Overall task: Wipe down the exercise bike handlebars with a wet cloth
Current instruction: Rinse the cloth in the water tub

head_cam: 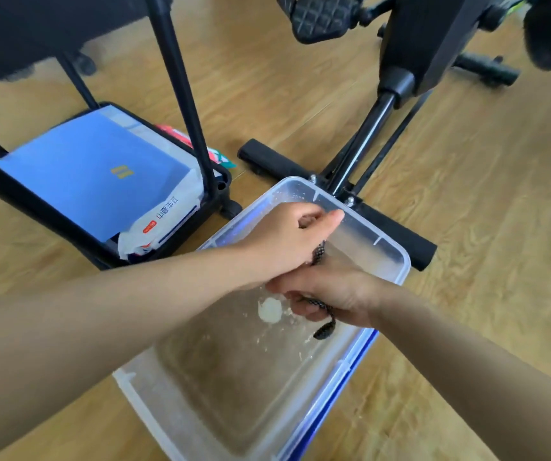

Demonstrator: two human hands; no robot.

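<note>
Both my hands are over a clear plastic tub (397, 257) of water with white foam on the floor. My left hand (287, 239) and my right hand (327, 291) are pressed together, each gripping part of a dark patterned cloth (325, 327). One end of the cloth hangs below my right hand, and a bit shows between the hands. The exercise bike's black base bar (397, 232) and upright frame (367, 134) stand just behind the tub. One pedal (320, 16) is at the top. The handlebars are out of view.
A black wheeled cart (221, 191) stands at left, its lower shelf holding a blue box (94, 171) and a white pack of wipes (161, 221). Its black legs cross the upper left. Wooden floor surrounds everything.
</note>
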